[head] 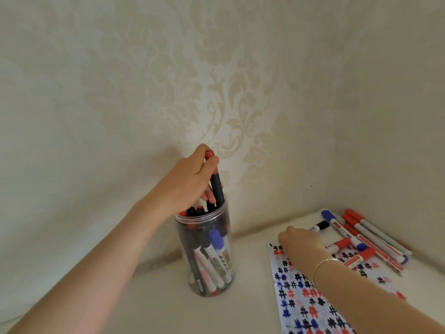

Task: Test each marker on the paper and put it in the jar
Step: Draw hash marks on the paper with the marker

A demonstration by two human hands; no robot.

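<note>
Clear plastic, cylindrical, lidless: the jar point(206, 256) is seen standing upright on the cream-coloured surface point(149, 307), left of the white paper sheet point(310, 302) covered with black, red and blue hash marks. The jar is packed with capped markers standing on end. A dark-barrelled marker with a red cap point(216, 182) is pinched near its cap between thumb and curled fingers of the left hand point(192, 179); it is held nearly upright, its lower end inside the jar's mouth. The right hand point(301, 242) is laid over the far edge of the paper, fingers curled downward; whether anything is gripped cannot be told. A thin gold bracelet point(323, 263) is noted on that wrist. Loose red, blue and black markers point(361, 235) are heaped just beyond the right hand, against the patterned cream wallpaper point(216, 80).
</note>
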